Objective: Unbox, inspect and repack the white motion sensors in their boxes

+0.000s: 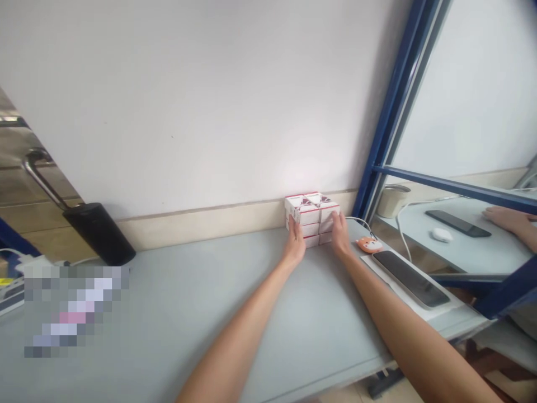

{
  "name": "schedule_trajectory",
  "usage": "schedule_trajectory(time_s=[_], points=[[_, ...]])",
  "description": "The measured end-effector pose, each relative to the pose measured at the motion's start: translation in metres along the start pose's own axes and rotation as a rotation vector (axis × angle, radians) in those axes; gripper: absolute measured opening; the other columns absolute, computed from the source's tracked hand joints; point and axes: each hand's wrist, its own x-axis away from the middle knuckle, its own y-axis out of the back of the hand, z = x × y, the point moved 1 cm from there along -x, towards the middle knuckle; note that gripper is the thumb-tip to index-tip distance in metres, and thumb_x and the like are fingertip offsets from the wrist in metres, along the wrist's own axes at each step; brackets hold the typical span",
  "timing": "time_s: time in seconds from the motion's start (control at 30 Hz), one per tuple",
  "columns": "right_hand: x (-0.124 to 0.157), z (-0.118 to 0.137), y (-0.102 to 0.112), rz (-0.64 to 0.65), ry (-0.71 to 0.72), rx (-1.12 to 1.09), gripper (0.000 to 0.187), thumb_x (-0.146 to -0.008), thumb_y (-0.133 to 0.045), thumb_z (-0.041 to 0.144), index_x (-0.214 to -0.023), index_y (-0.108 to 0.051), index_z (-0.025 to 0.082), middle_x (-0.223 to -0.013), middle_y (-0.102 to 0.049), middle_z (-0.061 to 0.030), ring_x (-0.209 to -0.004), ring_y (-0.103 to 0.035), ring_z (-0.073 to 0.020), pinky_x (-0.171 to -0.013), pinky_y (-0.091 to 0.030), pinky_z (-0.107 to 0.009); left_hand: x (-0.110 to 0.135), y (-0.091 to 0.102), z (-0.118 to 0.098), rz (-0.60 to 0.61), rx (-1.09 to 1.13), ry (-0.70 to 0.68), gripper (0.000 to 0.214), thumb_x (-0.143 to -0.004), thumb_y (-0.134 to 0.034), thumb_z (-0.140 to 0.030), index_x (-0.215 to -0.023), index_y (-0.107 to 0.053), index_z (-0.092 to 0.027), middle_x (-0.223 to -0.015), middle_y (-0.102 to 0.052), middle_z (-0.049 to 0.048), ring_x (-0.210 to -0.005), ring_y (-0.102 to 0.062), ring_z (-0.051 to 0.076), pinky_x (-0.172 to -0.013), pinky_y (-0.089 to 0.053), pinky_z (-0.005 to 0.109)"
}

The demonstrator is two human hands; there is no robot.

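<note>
Grip two-handed: left hand (295, 243) and right hand (339, 234) flat against opposite sides of red-and-white stacked boxes (312, 215), centre frame, at the back of a grey desk (210, 313); even pressure keeps them square.

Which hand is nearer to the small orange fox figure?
Right. The right hand rests against the stack of white boxes, close to the orange fox figure; the left hand is on the stack's opposite side, farther away.
</note>
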Motion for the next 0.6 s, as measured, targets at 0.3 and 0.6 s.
schedule_trajectory(time_s=[0.3,0.6], points=[[0.002,-0.004,0.002,0.012,0.054,-0.035,0.053,-0.096,-0.056,0.065,-0.123,-0.072,0.022,-0.133,-0.074,-0.0093,-0.130,-0.063,-0.0315,-0.116,-0.042,-0.045,-0.007,0.000,0.005,-0.046,0.030,-0.019,0.072,-0.109,-0.020,-0.058,-0.172,-0.001,-0.030,-0.181,0.000,-0.0035,-0.167,0.003,0.018,-0.135,-0.001,0.034],[-0.005,-0.012,0.005,0.102,0.077,-0.047,0.056,-0.096,-0.058,0.067,-0.130,-0.070,0.024,-0.133,-0.075,-0.0089,-0.128,-0.066,-0.0305,-0.114,-0.047,-0.047,-0.018,0.000,0.016,-0.016,0.065,-0.054,0.070,-0.112,-0.027,-0.049,-0.171,0.005,-0.033,-0.181,0.005,-0.0012,-0.166,0.005,0.018,-0.135,-0.003,0.042]])
